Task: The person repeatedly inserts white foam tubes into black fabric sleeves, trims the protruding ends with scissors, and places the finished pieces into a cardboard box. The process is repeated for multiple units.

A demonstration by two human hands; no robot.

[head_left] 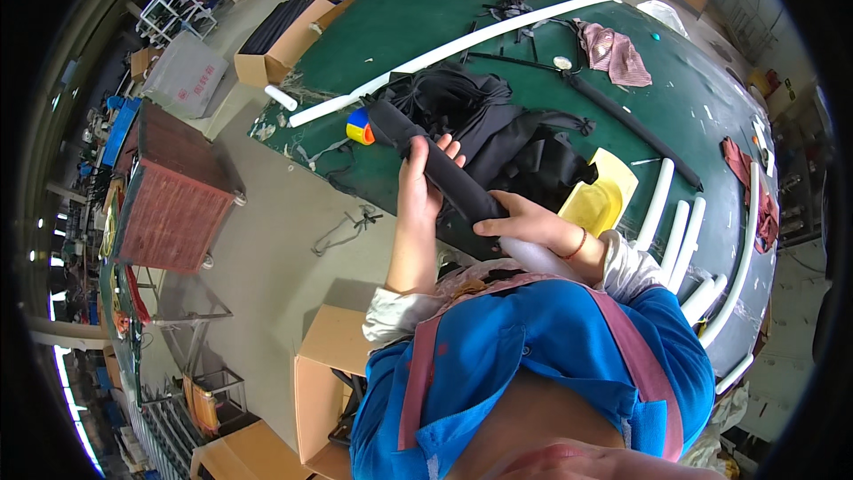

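Observation:
Held slantwise in front of my body is a black fabric tube (455, 181), its far end pointing up and left. My left hand (423, 176) cradles it from below, thumb along its near side and fingertips showing past the far side. Lower down, my right hand (526, 219) grips the tube's near end. From under that hand a thick white rod (535, 258), foam-like, comes out toward my chest; whether it runs inside the black tube is hidden. Beyond my hands lies a heap of black fabric (458, 93). A yellow plastic scoop-shaped tray (613, 187) sits right of it.
On the green table (373, 44) lie a long white rod (471, 38), a black covered rod (633, 129), a checked cloth (615, 55) and a coloured tape roll (360, 127). Several white rods (682, 244) line the right side. Cardboard boxes (333, 342) and a red-brown cart (173, 191) stand left.

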